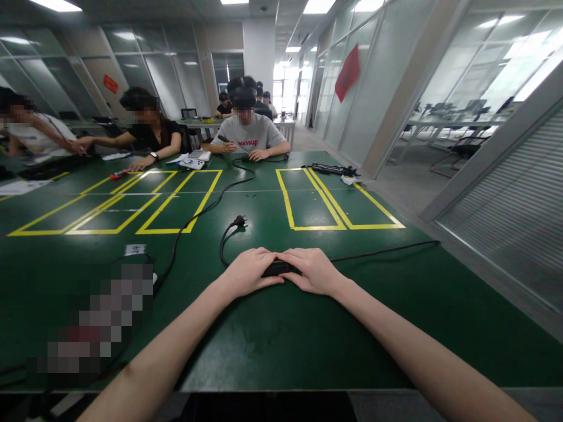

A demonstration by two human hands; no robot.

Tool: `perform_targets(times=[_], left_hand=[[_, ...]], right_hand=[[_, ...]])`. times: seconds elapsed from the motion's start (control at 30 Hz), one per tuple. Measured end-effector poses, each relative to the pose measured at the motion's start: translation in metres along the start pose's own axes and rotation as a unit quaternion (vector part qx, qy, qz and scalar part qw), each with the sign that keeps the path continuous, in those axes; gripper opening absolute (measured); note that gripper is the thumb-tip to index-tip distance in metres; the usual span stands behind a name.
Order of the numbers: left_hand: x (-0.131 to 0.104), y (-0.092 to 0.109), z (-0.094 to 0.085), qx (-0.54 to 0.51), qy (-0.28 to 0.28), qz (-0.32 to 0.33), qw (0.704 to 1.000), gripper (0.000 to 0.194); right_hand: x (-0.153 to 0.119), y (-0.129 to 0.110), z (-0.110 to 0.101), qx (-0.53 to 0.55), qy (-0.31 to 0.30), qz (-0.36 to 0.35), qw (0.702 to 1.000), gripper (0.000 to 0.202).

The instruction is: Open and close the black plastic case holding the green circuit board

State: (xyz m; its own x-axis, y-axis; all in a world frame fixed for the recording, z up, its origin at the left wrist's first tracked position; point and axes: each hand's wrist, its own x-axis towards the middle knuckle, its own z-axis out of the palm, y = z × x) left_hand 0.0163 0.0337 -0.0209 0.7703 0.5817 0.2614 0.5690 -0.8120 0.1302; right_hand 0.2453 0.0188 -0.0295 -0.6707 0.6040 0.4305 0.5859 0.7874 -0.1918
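A black power adapter (276,268) is held low over the green table between my two hands. My left hand (250,272) is closed round its left end, thumb on the near side and fingers over the far side. My right hand (313,271) grips the right end in the same way. From the left end a short black cord curves up to a plug (239,221) with its metal prongs pointing right. A thin black cable (387,254) runs from behind my right hand to the table's right edge. My palms hide both ends of the adapter.
Yellow tape (319,228) outlines rectangles on the green table (308,346). A long black cord (206,210) crosses it, and a pixelated object (99,319) lies at left. A folded tripod-like item (332,169) sits at far right. Across the table, a person (248,129) works with both hands.
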Motion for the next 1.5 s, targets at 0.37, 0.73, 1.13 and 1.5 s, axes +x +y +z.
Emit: perform_targets(times=[0.37, 0.73, 1.13, 1.5], left_hand=[[-0.004, -0.002, -0.012, 0.001, 0.013, 0.012, 1.000, 0.045], [-0.009, -0.004, -0.005, 0.101, 0.096, 0.080, 0.987, 0.034], [-0.009, 0.012, -0.010, -0.086, 0.057, -0.052, 0.993, 0.031], [-0.009, 0.003, -0.006, -0.037, 0.052, -0.016, 0.998, 0.044]], right_hand=[[-0.003, -0.004, -0.004, 0.019, 0.064, -0.019, 0.998, 0.028], [0.004, -0.003, -0.011, 0.449, -0.097, 0.247, 0.853, 0.061], [0.005, -0.013, -0.004, 0.311, -0.021, 0.233, 0.921, 0.040], [-0.001, -0.004, -0.003, 0.334, -0.010, 0.212, 0.918, 0.047]])
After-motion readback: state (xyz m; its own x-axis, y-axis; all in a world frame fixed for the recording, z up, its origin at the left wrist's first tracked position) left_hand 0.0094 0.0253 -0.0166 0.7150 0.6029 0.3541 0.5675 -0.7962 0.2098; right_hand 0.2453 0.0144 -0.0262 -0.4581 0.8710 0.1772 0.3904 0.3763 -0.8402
